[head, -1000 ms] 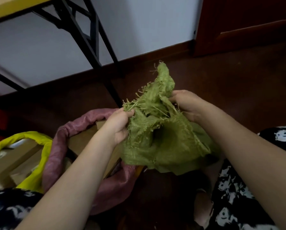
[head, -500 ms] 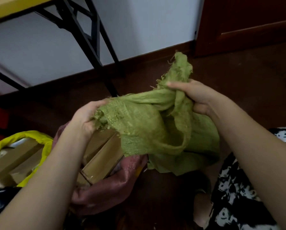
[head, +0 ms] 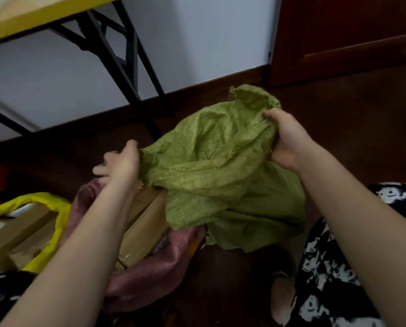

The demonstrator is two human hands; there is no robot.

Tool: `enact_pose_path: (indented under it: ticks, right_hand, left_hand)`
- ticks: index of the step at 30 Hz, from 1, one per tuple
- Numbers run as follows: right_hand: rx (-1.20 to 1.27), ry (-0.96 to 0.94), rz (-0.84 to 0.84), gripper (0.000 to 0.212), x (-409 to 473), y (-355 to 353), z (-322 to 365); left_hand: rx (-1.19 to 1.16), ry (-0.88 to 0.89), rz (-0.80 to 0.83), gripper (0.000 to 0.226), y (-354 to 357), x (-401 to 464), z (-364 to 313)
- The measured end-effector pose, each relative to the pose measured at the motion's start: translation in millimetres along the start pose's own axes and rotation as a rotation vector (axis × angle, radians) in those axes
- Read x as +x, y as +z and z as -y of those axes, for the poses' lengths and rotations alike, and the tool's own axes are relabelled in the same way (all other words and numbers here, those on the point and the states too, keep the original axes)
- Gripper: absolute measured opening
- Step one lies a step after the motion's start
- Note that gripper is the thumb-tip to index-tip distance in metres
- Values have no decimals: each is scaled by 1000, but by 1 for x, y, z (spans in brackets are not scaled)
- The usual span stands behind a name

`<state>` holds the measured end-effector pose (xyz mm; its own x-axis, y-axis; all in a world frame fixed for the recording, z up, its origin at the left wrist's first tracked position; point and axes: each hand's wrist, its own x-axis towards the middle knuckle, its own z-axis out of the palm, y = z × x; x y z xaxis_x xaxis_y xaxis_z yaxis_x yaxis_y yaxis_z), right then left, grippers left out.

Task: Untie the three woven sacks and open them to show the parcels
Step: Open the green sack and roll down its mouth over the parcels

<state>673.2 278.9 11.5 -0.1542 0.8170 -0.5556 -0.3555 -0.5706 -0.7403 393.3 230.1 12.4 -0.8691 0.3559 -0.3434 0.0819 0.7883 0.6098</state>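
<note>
Spreading mouth of green sack [head: 216, 175], raised above floor: right hand [head: 284, 140] clamped on far rim; left hand [head: 119, 161] beside near rim, fingers blurred, grip cannot be told. Rim should be rolled down evenly until parcels shown.

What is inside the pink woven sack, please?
Brown cardboard parcels show in the open mouth of the pink sack. The left forearm and a fold of the green sack cover part of them; deeper contents cannot be seen.

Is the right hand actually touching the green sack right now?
Touching. In the head view the right hand grips a bunched fold of the green sack near its upper edge, fingers curled into the cloth.
</note>
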Motion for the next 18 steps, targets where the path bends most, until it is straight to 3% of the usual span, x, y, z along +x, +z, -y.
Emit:
enact_pose_path:
  ticks: [4,7,8,10,12,15,16,18]
  right_hand:
    - [-55,29,-45,35,3,-4,-4]
    - [-1,28,-36,39,3,-8,-2]
    - [-2,29,-39,36,3,-9,-1]
    - [-131,21,-59,23,1,-11,2]
    - [-604,12,-95,18,-3,-16,2]
    - [-1658,135,-29,30,-4,-28,0]
    - [-1901,213,-5,44,-5,-30,-1]
    - [-2092,289,-7,68,-4,-30,-4]
  left_hand:
    - [254,88,238,102,23,-25,23]
    - [111,-113,506,125,42,-18,50]
    - [-18,-212,569,114,44,-19,54]
    - [-298,-321,605,70,50,-13,64]
    - [-527,-333,580,43,51,-10,65]
    - [-834,-321,552,32,35,-4,52]
    - [-898,-316,552,31,28,-5,45]
    - [-890,-258,580,29,14,-14,29]
